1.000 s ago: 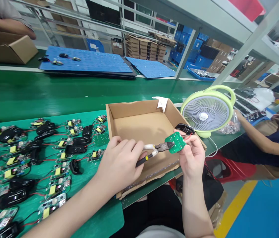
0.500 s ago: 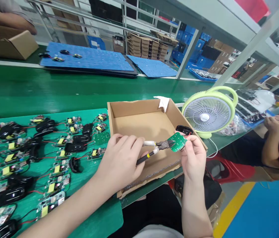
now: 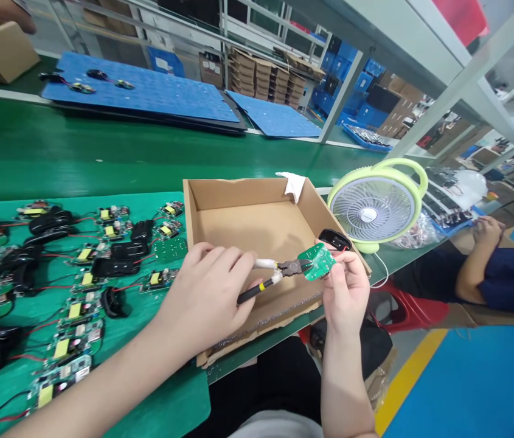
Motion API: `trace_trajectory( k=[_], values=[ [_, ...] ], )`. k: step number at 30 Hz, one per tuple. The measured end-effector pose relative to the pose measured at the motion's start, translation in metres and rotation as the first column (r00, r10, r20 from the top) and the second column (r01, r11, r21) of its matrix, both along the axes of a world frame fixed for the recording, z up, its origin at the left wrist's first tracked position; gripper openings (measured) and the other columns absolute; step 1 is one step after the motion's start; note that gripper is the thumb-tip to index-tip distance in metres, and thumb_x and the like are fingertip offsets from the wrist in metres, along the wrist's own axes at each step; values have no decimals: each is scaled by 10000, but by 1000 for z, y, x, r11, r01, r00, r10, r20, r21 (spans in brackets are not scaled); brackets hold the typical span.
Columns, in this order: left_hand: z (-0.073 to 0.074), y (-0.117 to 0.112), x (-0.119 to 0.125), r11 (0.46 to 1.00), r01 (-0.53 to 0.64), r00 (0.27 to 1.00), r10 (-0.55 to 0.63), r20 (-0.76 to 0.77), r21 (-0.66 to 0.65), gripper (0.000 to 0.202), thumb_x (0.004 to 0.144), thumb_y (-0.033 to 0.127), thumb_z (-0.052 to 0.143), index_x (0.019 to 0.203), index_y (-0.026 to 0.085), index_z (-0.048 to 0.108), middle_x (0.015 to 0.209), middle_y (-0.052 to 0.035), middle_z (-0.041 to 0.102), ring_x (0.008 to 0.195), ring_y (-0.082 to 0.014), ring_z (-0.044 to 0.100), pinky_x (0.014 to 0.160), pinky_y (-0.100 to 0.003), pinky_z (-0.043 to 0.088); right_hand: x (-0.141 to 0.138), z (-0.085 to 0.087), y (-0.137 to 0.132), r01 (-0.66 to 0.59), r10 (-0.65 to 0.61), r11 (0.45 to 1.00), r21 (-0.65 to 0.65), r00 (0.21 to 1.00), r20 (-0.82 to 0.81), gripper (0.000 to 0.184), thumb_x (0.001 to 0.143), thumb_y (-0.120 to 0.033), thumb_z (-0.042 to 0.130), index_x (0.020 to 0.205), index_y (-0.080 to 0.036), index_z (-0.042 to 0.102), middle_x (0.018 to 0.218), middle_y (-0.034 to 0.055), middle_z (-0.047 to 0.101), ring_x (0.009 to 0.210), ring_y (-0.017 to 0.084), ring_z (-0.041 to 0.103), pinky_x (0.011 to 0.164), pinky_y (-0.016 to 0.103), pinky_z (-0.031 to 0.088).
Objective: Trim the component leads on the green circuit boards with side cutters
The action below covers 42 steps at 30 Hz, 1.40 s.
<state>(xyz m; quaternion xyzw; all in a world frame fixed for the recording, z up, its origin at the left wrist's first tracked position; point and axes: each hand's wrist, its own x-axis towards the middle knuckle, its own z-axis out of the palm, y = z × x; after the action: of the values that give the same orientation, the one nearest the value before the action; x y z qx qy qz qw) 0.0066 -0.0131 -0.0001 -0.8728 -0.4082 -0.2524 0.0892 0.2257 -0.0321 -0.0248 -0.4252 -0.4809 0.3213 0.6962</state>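
My left hand [image 3: 213,289] is closed around the handles of a pair of cutting pliers [image 3: 291,267], one handle pale and the other black with a yellow band. The jaws of the pliers meet the near face of a small green circuit board [image 3: 318,260]. Thumb and fingers of my right hand [image 3: 347,286] pinch that board by its right edge. A black plastic housing [image 3: 335,239] hangs just behind the board, with a red wire between them. Both hands are above an open cardboard box [image 3: 247,225].
On the left, a green mat [image 3: 179,377] carries several circuit boards wired to black housings. A green-rimmed fan [image 3: 373,207] stands right of the box. Blue sheets [image 3: 147,91] lie across the far side. At the right sits another person [image 3: 480,267].
The whole view has shifted, so the bench contents appear a little further left and higher. Both hands keep their holds, with the plier jaws still at the board.
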Motion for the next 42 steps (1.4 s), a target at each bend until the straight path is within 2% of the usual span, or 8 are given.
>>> trace_trajectory(
  k=[6,16,23,31,38,42],
  values=[
    [0,-1,0,1000,4,1000,-4,-24,-6,153,816,168,491,890,162,625,817,-93,665,732,-291,627,739,-455,454,2,0,0,-34,34,999,27,999,4,110,933,-351,705,924,-262,642,1087,56,755,1195,263,694,961,392,574],
    [4,-1,0,999,25,999,-26,-28,-24,106,806,158,494,823,172,598,743,-63,620,681,-275,604,703,-429,457,4,-3,-1,-61,59,997,53,997,41,87,931,-321,705,935,-254,651,1098,60,756,1188,253,697,945,371,580],
    [5,-1,-1,999,33,998,-33,-46,-2,101,786,142,489,788,179,583,699,-47,595,649,-267,595,682,-422,451,5,-4,-1,-47,44,998,49,998,51,131,919,-348,713,920,-240,640,1077,80,754,1183,280,698,967,423,576],
    [3,-2,1,1000,9,1000,-9,-17,-9,181,840,176,478,929,138,630,865,-123,669,763,-313,631,706,-446,457,3,-4,-1,-40,37,994,99,999,38,75,918,-301,716,930,-245,667,1042,68,745,1144,262,713,960,413,580],
    [4,-1,1,999,26,999,-27,18,18,217,863,183,466,982,110,633,902,-146,689,782,-315,641,717,-443,459,2,-4,2,26,-19,985,169,999,-42,113,880,-328,759,898,-235,697,940,31,710,1030,233,741,828,316,601],
    [4,-1,1,999,39,999,-39,35,22,225,879,188,457,982,98,636,899,-150,693,776,-316,643,712,-446,460,2,-4,4,49,-40,985,168,998,-54,138,864,-349,771,876,-230,701,915,27,705,988,230,743,806,317,594]
  ],
)
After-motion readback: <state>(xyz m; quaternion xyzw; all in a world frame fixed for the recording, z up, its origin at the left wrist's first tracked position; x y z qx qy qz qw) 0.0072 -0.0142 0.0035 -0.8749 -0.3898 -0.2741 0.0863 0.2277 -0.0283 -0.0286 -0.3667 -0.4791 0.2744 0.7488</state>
